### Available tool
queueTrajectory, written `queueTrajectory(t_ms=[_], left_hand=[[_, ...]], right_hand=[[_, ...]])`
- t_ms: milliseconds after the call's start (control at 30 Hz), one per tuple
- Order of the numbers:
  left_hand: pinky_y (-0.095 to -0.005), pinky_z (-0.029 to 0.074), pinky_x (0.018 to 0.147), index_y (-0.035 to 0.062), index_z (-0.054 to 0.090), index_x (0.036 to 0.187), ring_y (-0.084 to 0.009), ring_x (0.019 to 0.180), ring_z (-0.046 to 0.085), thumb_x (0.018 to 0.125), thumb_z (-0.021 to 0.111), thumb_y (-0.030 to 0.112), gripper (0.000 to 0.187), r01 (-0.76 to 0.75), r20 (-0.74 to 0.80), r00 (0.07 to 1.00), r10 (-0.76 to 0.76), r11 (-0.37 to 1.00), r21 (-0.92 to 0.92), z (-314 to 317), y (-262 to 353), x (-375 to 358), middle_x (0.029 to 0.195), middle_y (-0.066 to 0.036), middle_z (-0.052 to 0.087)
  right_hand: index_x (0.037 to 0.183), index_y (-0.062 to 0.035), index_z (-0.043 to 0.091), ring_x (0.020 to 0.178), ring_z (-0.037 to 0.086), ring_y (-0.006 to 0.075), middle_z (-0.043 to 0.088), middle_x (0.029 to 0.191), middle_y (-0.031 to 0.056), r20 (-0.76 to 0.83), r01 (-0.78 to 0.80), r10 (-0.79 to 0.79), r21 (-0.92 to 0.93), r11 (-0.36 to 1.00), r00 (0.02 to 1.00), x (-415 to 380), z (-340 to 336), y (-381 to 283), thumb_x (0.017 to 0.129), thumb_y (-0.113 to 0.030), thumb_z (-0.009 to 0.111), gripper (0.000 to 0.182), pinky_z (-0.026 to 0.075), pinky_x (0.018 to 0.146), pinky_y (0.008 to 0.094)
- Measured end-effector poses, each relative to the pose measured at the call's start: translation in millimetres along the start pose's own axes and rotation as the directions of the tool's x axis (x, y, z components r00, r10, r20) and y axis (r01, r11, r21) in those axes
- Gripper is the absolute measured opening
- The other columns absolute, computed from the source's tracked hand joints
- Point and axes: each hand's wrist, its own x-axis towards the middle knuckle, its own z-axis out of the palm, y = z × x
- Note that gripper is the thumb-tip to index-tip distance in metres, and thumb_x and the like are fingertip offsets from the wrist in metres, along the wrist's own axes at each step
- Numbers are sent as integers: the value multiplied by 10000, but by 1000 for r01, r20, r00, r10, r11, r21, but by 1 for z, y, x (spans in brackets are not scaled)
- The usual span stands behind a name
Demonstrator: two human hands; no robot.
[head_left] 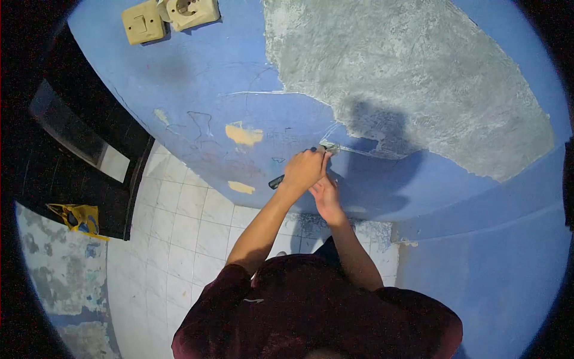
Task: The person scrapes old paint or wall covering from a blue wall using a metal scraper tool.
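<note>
Blue paint on the wall, broken by a large rough grey patch with a ragged edge. Right at that lower edge, a small scraper, mostly hidden by fingers: only the end of a black handle in view below, plus a pale, hard-to-read blade at the wall. Full shape of the tool impossible to make out.

Curled closed around that handle, the left hand, back towards the camera. Just beside and lower, the right hand, palm partly showing, fingers reaching up to the blade end and overlapped by the left. Touch or firm grip there, cannot tell; likewise how far open.

Over the wall beside both, a dark shadow, dimming part of the grey edge. Further left, two cream patches and faint scribbled lines. Up top, a yellowed light switch next to a socket, cut off by the frame.

Far left, a crumpled yellow bag against a dark door, with something dark at its opening, too unclear to name. Below, white floor tiles, partly covered by a maroon shirt
</note>
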Motion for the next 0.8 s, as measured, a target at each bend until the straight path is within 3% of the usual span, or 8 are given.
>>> queueTrajectory(t_ms=[133, 167, 300, 367, 400, 467, 533, 800], left_hand=[[-511, 491, 579, -13, 595, 910, -440, 635, 625, 956, 501, 294, 325, 68, 16, 998, -66, 945, -320, 19, -6, -28, 691, -259, 627], [-498, 491, 567, -21, 589, 908, -421, 599, 630, 962, 493, 287, 327, 115, 55, 993, -100, 865, -488, 27, -9, -37, 680, -252, 627], [-405, 473, 468, -2, 583, 878, -293, 487, 598, 987, 463, 289, 334, 102, 22, 994, -111, 792, -602, 65, -22, -66, 629, -170, 615], [-296, 419, 400, 34, 575, 894, -157, 444, 533, 1006, 450, 312, 325, 413, 347, 911, -225, 455, -789, 48, -10, -71, 596, -71, 572], [-296, 419, 400, 34, 575, 894, -157, 444, 533, 1006, 450, 312, 325, 411, 343, 911, -229, 455, -790, 44, -8, -68, 596, -71, 572], [-239, 380, 371, 59, 562, 924, -112, 425, 503, 1018, 432, 328, 313, 417, 382, 903, -196, 192, -888, 37, -5, -62, 591, -23, 549], [-257, 363, 357, 49, 540, 921, -117, 409, 483, 1020, 430, 332, 320, 456, 415, 882, -225, 181, -871, 32, -3, -54, 588, -30, 534], [-274, 333, 384, 49, 530, 775, -95, 433, 442, 1033, 373, 334, 415, 366, 249, 910, -332, 361, -858, 47, 1, -41, 564, -13, 497]], right_hand=[[1374, -52, 454, 1318, 412, 222, 466, 1398, 95, -24, 11, -14, -91, 996, 1000, -16, -13, 13, 979, -487, 459, 587, 312, 1087, 450], [1356, -35, 472, 1248, 473, 206, 512, 1334, 98, -47, 66, -69, -61, 996, 996, -18, -15, 14, 975, -465, 480, 574, 371, 1038, 435], [1172, 9, 584, 1124, 561, 205, 611, 1143, 116, -17, 114, -118, -155, 981, 993, -32, 5, -13, 1006, -352, 458, 416, 452, 960, 402], [1148, 10, 598, 1051, 593, 199, 631, 1103, 115, -31, -1, -4, -160, 987, 1000, -26, 0, -19, 1009, -327, 457, 391, 487, 896, 374], [1123, 12, 612, 979, 625, 192, 651, 1064, 114, -31, -101, 97, -173, 980, 995, -20, -4, -27, 1012, -302, 456, 368, 521, 832, 347], [1130, 20, 607, 855, 657, 184, 675, 1018, 115, 104, -83, 100, -158, 984, 990, -8, 2, -40, 1010, -278, 463, 352, 548, 735, 315], [1123, 36, 606, 813, 662, 163, 682, 964, 104, -109, 287, -311, -195, 938, 944, 7, 29, -45, 998, -292, 483, 372, 538, 716, 311], [1072, 59, 618, 836, 681, 197, 692, 985, 150, -89, 267, -298, -256, 929, 950, 15, 33, -52, 1001, -212, 479, 313, 551, 717, 312]])
